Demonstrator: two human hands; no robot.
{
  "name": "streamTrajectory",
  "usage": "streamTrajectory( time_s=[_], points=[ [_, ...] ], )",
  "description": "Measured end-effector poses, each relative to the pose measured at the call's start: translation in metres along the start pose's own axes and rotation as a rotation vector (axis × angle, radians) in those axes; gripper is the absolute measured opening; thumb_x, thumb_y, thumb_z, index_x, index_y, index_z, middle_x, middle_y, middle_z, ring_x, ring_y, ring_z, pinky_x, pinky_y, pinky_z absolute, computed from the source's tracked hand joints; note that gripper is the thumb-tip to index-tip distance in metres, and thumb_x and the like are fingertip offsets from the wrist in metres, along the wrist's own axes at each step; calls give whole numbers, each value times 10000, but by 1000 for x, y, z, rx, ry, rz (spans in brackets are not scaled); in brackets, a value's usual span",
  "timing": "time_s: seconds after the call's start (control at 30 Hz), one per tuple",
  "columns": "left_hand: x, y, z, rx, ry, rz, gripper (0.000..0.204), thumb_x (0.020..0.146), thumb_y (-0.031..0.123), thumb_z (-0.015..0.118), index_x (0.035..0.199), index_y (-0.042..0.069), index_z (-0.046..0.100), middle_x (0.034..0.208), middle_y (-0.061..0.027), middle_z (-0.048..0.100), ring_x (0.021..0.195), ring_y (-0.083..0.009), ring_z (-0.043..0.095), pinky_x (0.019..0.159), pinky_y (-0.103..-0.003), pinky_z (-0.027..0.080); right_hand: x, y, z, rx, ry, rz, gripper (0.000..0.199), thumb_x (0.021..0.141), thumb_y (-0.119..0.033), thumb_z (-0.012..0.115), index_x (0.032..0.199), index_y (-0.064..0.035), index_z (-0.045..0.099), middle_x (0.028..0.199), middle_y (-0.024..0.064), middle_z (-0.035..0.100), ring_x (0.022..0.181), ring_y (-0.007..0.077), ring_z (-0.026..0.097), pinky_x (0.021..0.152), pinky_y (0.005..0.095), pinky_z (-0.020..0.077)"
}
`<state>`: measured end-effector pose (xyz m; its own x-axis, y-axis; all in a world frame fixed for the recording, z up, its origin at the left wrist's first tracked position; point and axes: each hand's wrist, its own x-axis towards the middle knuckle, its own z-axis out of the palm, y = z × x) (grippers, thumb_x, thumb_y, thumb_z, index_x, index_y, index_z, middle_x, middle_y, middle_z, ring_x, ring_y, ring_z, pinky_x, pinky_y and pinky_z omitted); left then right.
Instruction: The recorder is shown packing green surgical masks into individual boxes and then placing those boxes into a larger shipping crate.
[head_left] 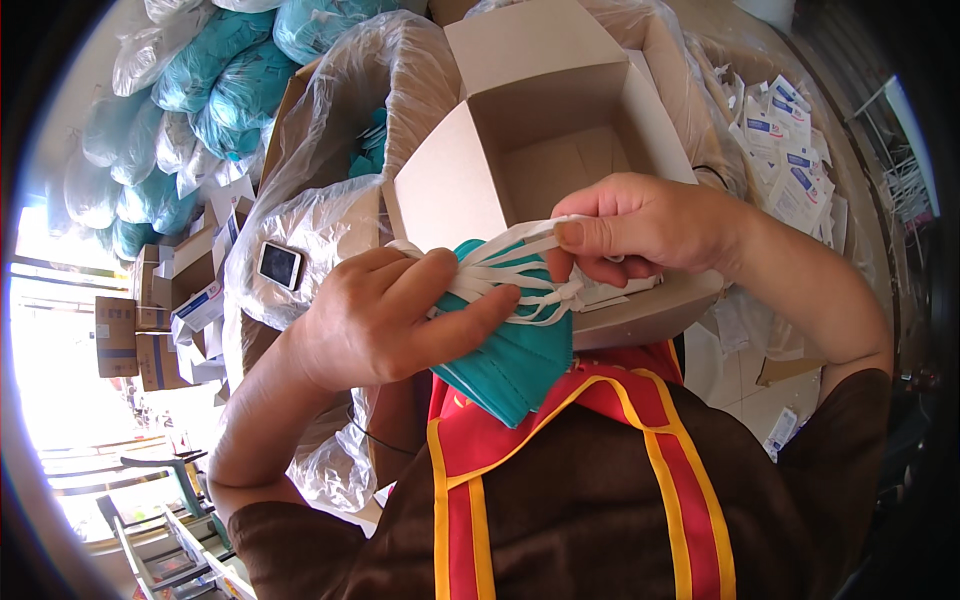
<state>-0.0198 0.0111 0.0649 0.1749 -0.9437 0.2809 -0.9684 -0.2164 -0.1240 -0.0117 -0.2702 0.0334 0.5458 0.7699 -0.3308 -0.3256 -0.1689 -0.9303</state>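
A small stack of teal face masks [508, 368] hangs in front of my chest. My left hand [375, 315] is closed around the top of the stack, with the white straps [497, 268] running under and between its fingers. On the other side, my right hand [645, 228] pinches the gathered ends of those straps between thumb and fingers, pulling them out to the right. A knot or bunch of strap shows just below its fingertips. Right behind both hands stands an open cardboard box [525, 135], flaps spread; some white papers lie near its front edge.
A phone [279, 265] rests on a plastic-covered carton at the left. Behind it, a plastic-lined box [400, 75] contains more teal masks. Bags of teal items [215, 85] are piled far left, above stacked cartons [150, 320]. Printed white packets [795, 150] fill a lined container at right.
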Motion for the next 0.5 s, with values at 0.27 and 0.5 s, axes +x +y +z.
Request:
streamTrajectory(
  time_s=[0.27, 0.5],
  points=[
    [9, 0, 6, -25, 56, 75, 546, 628, 272, 710, 1165, 185, 664, 806, -68, 578, 527, -156, 594, 445, -269, 478, 3, -11, 8, 97, -43, 86, 661, 955, -635, 435, 985, -16, 662, 696, 64, 639, 496, 51, 441, 465, 175, 360],
    [9, -2, 5, -33, 54, 86, 558, 627, 275, 694, 1177, 188, 654, 794, -63, 570, 522, -149, 583, 437, -263, 470, 17, 3, 3, 211, -87, 6, 511, 993, -497, 466, 999, -23, 656, 718, 73, 662, 474, 53, 502, 410, 181, 357]
  ],
)
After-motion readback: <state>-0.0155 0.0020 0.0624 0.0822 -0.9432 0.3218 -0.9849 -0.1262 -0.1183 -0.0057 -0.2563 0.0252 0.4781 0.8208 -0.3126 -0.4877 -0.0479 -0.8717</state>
